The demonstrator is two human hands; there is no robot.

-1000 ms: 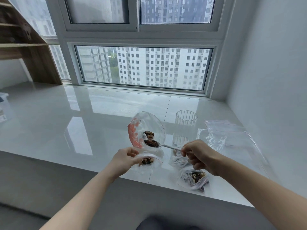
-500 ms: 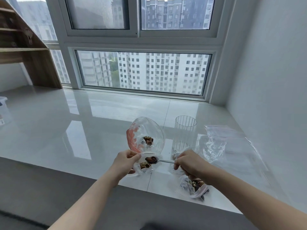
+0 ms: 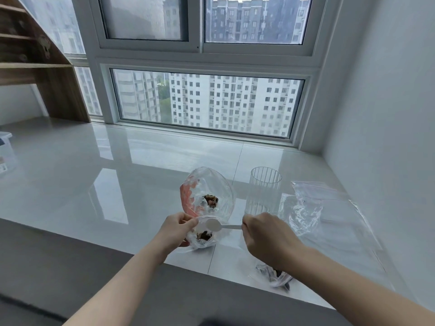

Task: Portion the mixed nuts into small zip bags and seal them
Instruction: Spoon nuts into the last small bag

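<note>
The right hand (image 3: 266, 234) has its grip closed on a spoon (image 3: 220, 225), handle level, bowl pointing left over a small bag (image 3: 201, 240); the left hand (image 3: 175, 231) pinches that bag's mouth, nuts (image 3: 204, 236) at its bottom. Behind stands the big bag (image 3: 209, 191) on the counter (image 3: 94, 175); a glass (image 3: 264, 191) is right of it.

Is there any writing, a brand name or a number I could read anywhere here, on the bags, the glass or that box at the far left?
No text can be read anywhere.
Plastic box at the left edge: bears a label, too small and blurred to read.
Large bag of nuts: pink-red print, only a blur.
Small zip bag held by the left hand: no print visible.
Ribbed glass: plain.
Spoon in the right hand: plain.
</note>
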